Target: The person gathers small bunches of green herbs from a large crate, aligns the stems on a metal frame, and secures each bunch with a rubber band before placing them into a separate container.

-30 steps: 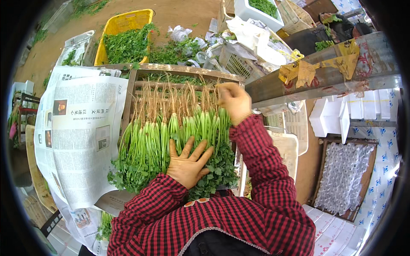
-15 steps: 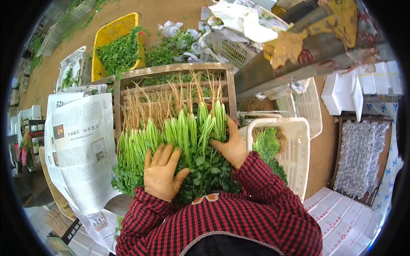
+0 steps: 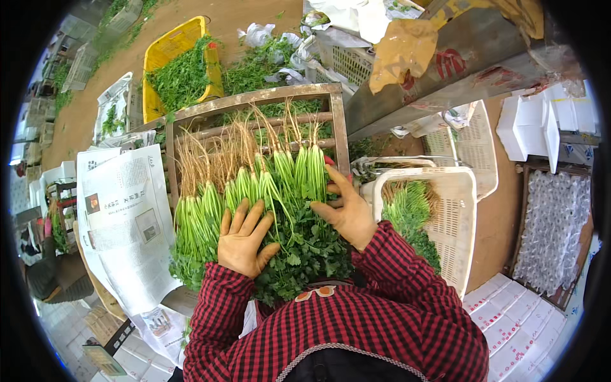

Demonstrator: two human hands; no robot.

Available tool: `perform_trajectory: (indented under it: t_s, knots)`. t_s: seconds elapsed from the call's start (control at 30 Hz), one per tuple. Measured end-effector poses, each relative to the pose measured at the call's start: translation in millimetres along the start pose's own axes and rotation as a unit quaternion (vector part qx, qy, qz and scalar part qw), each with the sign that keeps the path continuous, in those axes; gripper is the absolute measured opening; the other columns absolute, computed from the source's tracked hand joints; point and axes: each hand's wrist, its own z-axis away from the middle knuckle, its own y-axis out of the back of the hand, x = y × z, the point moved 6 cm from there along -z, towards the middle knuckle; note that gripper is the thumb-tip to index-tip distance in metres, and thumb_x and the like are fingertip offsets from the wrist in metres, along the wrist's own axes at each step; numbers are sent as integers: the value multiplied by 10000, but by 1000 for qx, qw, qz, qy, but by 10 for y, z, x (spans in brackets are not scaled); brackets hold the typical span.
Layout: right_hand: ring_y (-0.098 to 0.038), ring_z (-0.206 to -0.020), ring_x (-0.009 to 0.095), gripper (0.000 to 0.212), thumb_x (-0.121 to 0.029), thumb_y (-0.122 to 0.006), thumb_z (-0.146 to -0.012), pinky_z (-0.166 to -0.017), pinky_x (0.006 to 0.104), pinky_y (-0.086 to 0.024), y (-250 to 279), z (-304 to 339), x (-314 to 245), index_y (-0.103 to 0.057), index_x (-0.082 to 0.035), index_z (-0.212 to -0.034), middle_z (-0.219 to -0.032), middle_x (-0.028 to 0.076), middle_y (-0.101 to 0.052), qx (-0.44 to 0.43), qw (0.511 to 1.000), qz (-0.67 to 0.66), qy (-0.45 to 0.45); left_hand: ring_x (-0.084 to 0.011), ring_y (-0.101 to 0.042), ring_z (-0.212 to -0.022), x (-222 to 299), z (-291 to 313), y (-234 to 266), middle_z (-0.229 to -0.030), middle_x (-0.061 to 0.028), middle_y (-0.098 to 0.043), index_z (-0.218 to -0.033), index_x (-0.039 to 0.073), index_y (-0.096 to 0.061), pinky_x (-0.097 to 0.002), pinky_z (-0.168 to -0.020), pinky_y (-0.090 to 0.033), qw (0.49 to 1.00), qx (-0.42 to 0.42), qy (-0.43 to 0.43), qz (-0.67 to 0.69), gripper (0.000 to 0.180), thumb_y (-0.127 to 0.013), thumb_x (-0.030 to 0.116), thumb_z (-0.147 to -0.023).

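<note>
We laid our left hand (image 3: 244, 240) flat, fingers spread — our right hand (image 3: 345, 209) pressed open beside it, palm inward.

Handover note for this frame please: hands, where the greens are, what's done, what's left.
Left hand: flat, fingers spread, pressing on the leafy end of the row of green stalked herbs with pale roots.
Right hand: open, palm against the right side of the same row, closing on nothing.
Herbs: lying side by side in the wooden slatted frame, roots pointing away, leaves toward the person.
Nearby: open newspaper sheets to the left; white plastic basket with more herbs to the right; yellow crate of greens beyond.
Done: row laid out, roots roughly in line.
Left: the row is unwrapped and untied.
</note>
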Motion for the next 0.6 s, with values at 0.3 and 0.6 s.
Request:
perform_trajectory:
  t_s: [0.3,0.6]
  knots:
    - [-688,-1025,334,787,-276,-740,-869,-879,430,-566,176,42,15,-391,-154,-1563,-1247,214,-673,21,994,93,60,-380,-395,-1456,-38,61,-50,-1558,-115,-470,-1389,130,-605,-580,-1203,-256,999,41,0,-1,611,-691,462,-884]
    - [-679,-757,283,329,-291,-756,-852,-693,434,-522,129,-222,-273,-705,-116,-1126,-813,101,-696,58,850,411,323,-367,-507,-1344,352,-116,328,-1406,-115,-594,-1319,104,-645,-569,-1168,-314,996,92,0,-21,615,-815,317,-767]
